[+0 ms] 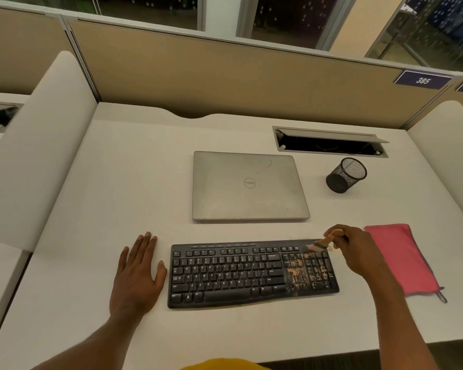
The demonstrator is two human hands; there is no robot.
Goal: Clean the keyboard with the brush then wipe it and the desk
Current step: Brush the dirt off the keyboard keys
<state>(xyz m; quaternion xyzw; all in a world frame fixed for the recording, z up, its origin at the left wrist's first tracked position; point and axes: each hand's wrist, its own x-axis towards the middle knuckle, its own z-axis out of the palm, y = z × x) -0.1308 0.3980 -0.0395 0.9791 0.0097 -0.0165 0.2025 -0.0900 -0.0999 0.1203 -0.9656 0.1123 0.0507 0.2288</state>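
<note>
Head view: the brushing step looks to be in hand. The right hand point(358, 252), lower right of frame, has its fingers curled round the wooden handle of the brush point(320, 244). The bristles point down-left at the top right corner of the keyboard point(251, 273); they're blurred, so can't tell if they touch the keys or sit just above.

The kbd lies flat on the desk point(118, 182), lower centre of frame, long side running left-right. Tan crumbs point(297, 273) cover the nav keys & numpad, i.e. the right third, just below the bristles and left of the right hand. The other keys look clean.

The left hand point(137, 273), lower left of frame, lies palm down on the desk, fingers straight & slightly spread, holding nothing. It's just beside the kbd's left edge; can't tell if the thumb touches it.

The wipe hasn't begun. The pink cloth point(401, 257) lies folded at right of frame, just past the right hand, apart from the kbd.

Next move prob. needs short light strokes through the crumb patch toward an edge, w/ bristles worked into the key gaps. The left hand is placed to steady the board if it slides. After that, brush down & cloth up; it's near that hand.

Also on the desk: closed silver laptop point(249, 185) at centre, black mesh cup point(346, 175) to its right
</note>
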